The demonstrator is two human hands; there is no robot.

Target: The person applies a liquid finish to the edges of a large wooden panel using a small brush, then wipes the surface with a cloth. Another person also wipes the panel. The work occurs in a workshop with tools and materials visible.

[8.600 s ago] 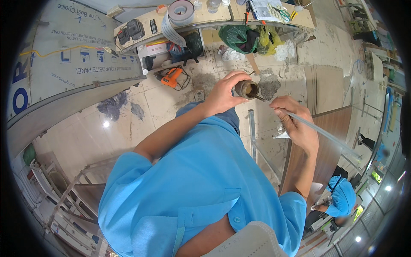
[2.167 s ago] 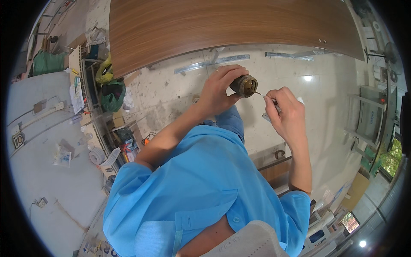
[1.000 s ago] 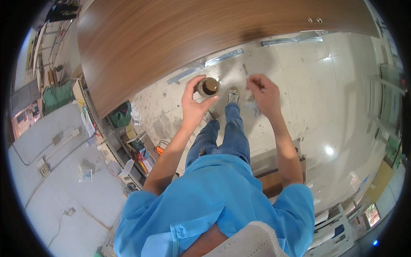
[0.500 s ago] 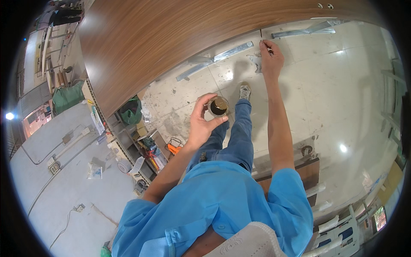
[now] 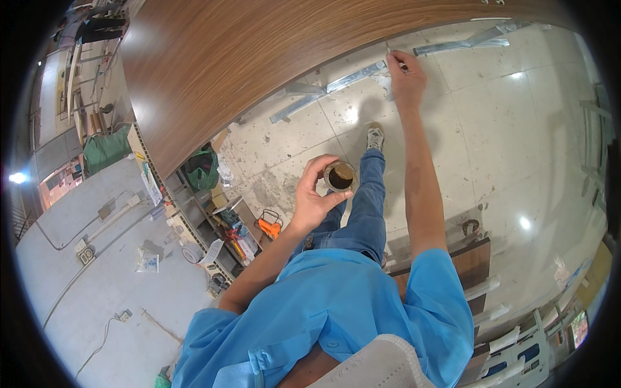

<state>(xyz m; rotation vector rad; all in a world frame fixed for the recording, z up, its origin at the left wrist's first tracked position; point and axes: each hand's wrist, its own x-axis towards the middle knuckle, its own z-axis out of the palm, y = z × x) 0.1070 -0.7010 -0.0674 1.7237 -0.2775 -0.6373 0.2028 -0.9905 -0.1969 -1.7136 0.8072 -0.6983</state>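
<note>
My left hand (image 5: 312, 199) is curled around a small clear cup (image 5: 340, 176) of dark brown liquid, held in front of my legs. Its fingers and thumb grip the cup from the left, and the open top faces up. Farther off, my right arm reaches forward, and my right hand (image 5: 407, 81) pinches a thin brush (image 5: 388, 48). The brush's end is at the lower edge of a large wood-grain panel (image 5: 239, 64); whether it touches the edge I cannot tell.
Metal support legs (image 5: 356, 77) stand under the panel on the stained tile floor (image 5: 491, 129). A grey worktop (image 5: 90, 304) with cables lies at left, beside a shelf holding an orange tool (image 5: 269, 226) and a green bag (image 5: 202, 169). Wooden boards (image 5: 472, 265) are behind my right side.
My right hand has shifted slightly left and up with the brush, nearer the panel's edge. The cup in my left hand has moved a little right and down in view.
</note>
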